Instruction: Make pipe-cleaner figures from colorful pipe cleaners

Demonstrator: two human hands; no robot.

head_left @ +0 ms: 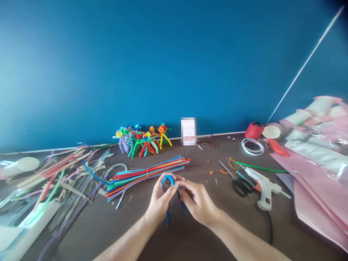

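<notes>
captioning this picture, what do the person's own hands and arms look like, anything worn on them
The bare, ungloved left hand and bare, ungloved right hand show no ring I can make out. No sleeve, watch or bracelet shows on either bare forearm.

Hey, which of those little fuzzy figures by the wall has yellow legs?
The rightmost figure in the front of the cluster; the others' visible legs are other colours, such as red, green or purple.

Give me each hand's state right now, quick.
Left hand: closed, pinching the blue pipe-cleaner piece between thumb and fingers.
Right hand: closed, fingertips gripping the same blue pipe-cleaner piece.
</notes>
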